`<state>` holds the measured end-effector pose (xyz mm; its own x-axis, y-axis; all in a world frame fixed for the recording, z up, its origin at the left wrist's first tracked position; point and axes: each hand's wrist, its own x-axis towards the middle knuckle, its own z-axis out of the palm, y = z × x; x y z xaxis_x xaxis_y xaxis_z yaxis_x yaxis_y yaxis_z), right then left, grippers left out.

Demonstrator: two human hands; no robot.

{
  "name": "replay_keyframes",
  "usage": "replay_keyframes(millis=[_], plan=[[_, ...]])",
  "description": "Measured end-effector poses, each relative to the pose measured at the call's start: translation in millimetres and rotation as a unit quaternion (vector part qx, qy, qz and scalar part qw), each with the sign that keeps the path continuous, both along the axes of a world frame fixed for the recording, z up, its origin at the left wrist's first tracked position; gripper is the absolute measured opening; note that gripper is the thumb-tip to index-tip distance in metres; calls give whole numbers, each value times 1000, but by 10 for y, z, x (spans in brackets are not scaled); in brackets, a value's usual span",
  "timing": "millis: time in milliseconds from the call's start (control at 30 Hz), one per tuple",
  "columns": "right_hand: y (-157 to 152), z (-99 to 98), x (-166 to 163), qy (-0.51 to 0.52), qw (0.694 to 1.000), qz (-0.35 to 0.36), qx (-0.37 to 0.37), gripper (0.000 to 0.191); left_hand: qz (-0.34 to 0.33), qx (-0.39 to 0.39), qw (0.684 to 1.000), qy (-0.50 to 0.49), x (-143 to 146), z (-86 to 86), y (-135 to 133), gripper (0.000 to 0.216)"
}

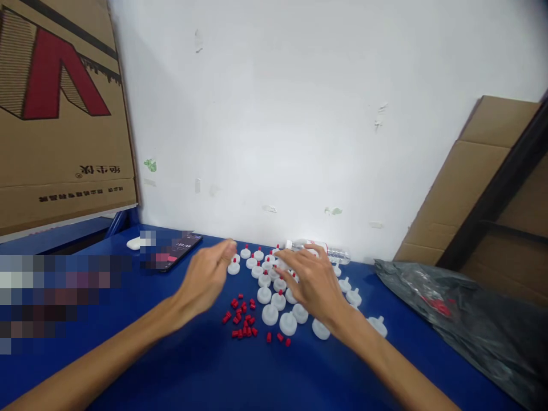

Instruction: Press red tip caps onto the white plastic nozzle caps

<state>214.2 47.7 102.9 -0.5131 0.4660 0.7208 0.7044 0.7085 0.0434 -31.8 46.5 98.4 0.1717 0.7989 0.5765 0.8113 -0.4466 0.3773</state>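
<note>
My left hand is closed over the table, thumb and fingers pressed together beside the far-left nozzle caps. What it holds, if anything, is hidden. My right hand hovers above the white nozzle caps, its thumb and fingers apart, fingertips close to some red tips. Many of the far and middle white caps, such as the left one, carry a small red tip cap. Several nearer and right-hand ones, like this white nozzle cap, show no red tip. Loose red tip caps lie scattered in front.
A clear plastic bottle lies along the wall behind my right hand. On the left are a phone and a white case. A dark plastic bag covers the table's right side. Cardboard leans behind it; a large box stands left.
</note>
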Motion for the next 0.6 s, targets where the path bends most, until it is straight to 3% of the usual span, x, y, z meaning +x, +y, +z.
replay_keyframes(millis=[67,167,300,400,600], plan=[[50,53,41,47,996,-26,-68,23,48,-19,995,86,-69,58,36,44],[99,111,-64,80,986,0,-149,12,25,-47,982,183,-89,40,67,34],[208,68,-358,45,981,51,-182,11,4,-76,968,241,-50,-106,56,21],[331,-24,-484,18,980,47,-193,12,0,-94,960,264,-48,-177,48,19],[303,21,-323,-5,975,33,-218,22,-5,-103,959,266,-48,-192,43,17]])
